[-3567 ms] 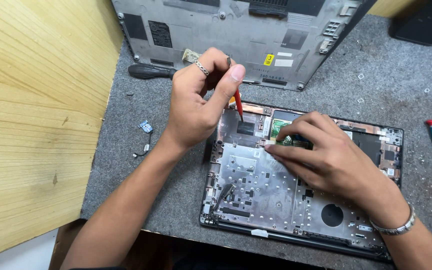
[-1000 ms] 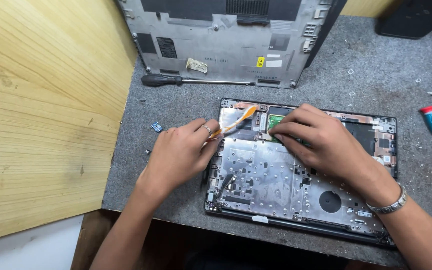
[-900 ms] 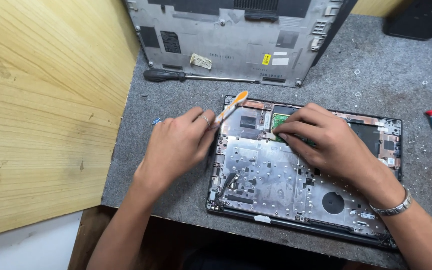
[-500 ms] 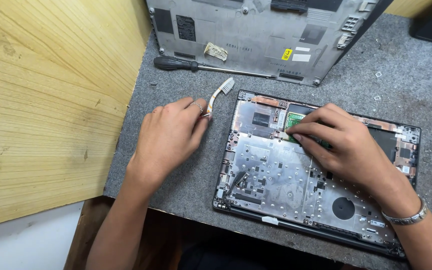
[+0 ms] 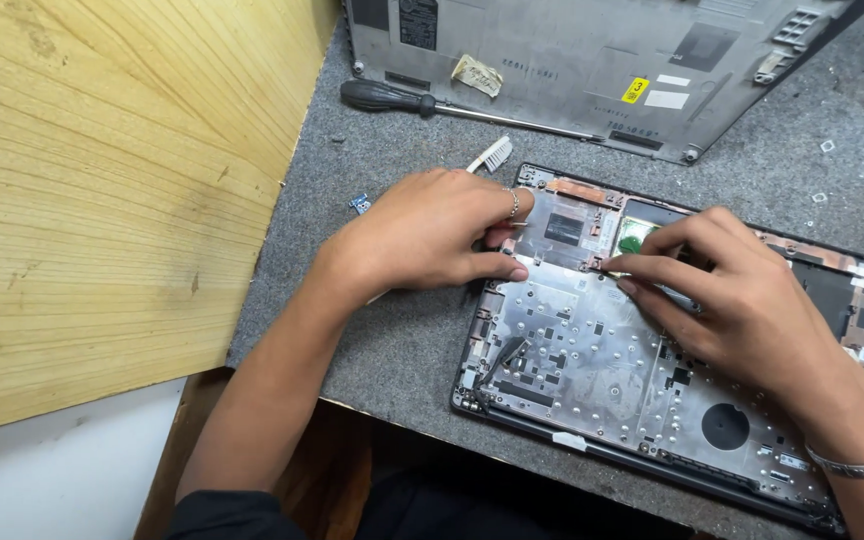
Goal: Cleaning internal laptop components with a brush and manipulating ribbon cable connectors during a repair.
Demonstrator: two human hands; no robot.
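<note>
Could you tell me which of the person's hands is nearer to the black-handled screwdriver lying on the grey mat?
The left hand. It lies just below the black-handled screwdriver, at the opened laptop's left edge. The right hand rests farther right, over the laptop's middle.

Illumination even and fairly bright, diffuse, apparently from overhead; no hard-edged shadows. Soft, short shadow under the left hand (image 5: 432, 235) and along its forearm on the grey mat (image 5: 372, 330). Similar faint shadow beneath the right hand (image 5: 742, 300) on the opened laptop base (image 5: 572, 370). Mild sheen on the metal plate between the hands; no blown-out glare. Grey cover panel (image 5: 572, 50) beyond the hands reflects light softly. Dark, underexposed zone below the left forearm, under the table edge. Focus sharp around both hands; slight softness and a slight wide-angle stretch toward the frame corners. Wooden board (image 5: 102, 200) left of the left hand is evenly lit, its grain clear.
</note>
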